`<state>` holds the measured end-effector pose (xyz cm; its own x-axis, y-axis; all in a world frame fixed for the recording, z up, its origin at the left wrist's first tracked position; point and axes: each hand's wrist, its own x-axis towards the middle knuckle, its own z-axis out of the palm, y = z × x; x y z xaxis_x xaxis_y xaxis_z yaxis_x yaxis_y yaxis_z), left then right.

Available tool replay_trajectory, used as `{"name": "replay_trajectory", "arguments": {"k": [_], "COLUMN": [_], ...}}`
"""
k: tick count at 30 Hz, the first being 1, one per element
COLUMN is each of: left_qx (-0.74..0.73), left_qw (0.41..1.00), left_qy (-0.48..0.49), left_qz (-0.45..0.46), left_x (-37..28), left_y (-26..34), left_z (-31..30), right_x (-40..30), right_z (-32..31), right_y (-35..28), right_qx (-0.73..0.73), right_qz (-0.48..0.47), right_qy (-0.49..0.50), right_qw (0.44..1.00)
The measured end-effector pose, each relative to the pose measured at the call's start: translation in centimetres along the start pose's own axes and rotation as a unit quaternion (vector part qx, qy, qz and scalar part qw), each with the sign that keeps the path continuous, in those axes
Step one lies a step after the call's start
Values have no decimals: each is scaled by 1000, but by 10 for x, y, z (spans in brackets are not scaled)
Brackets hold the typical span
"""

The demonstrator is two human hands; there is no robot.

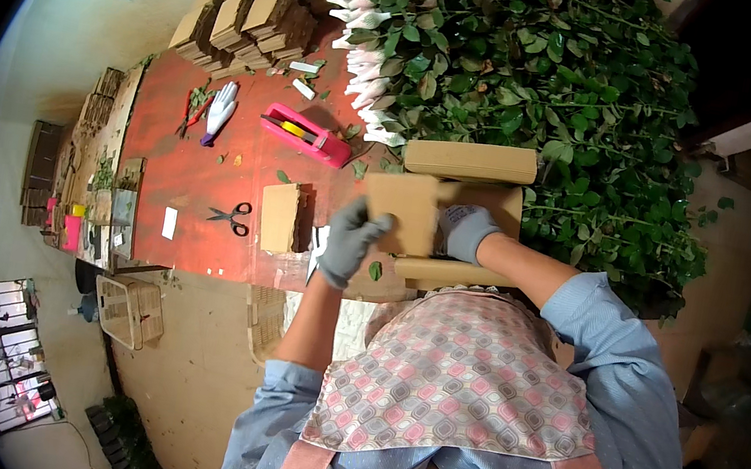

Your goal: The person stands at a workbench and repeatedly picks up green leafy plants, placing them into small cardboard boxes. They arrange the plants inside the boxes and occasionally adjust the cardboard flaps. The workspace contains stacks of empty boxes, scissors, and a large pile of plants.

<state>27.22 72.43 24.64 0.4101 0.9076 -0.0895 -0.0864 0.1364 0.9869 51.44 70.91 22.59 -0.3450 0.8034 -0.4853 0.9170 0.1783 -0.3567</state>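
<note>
My left hand (354,240), in a grey work glove, grips a flat square of brown cardboard (403,211) by its left side, the thumb lying over its face. Just right of that square is my right hand (467,233), also gloved in grey. Its fingers are partly hidden, so its grip cannot be made out. Beneath it lies a cardboard wrapper (469,161) with raised folded sides, at the table's front edge. A small stack of cardboard pieces (279,218) sits left of my left hand. A cut leaf (375,271) lies near my left wrist.
The red tabletop (198,169) holds black scissors (231,217), a pink tape dispenser (306,135), a white glove (220,110) and red-handled pruning shears (193,114). Cardboard stacks (263,14) stand at the back left. Leafy rose stems (533,75) with white-netted heads (362,19) are piled behind.
</note>
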Motion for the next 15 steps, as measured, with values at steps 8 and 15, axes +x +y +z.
{"name": "replay_trajectory", "arguments": {"k": [8, 15], "left_qx": [154, 581], "left_qw": [963, 798], "left_qy": [-74, -89], "left_qz": [-211, -136], "left_x": [48, 63], "left_y": [-42, -15], "left_z": [23, 48], "right_x": [-21, -6], "right_z": [-5, 16], "right_y": [46, 38], "right_qx": [459, 305], "right_qz": [-62, 145], "right_qy": [-104, 46], "right_qw": [880, 940]}}
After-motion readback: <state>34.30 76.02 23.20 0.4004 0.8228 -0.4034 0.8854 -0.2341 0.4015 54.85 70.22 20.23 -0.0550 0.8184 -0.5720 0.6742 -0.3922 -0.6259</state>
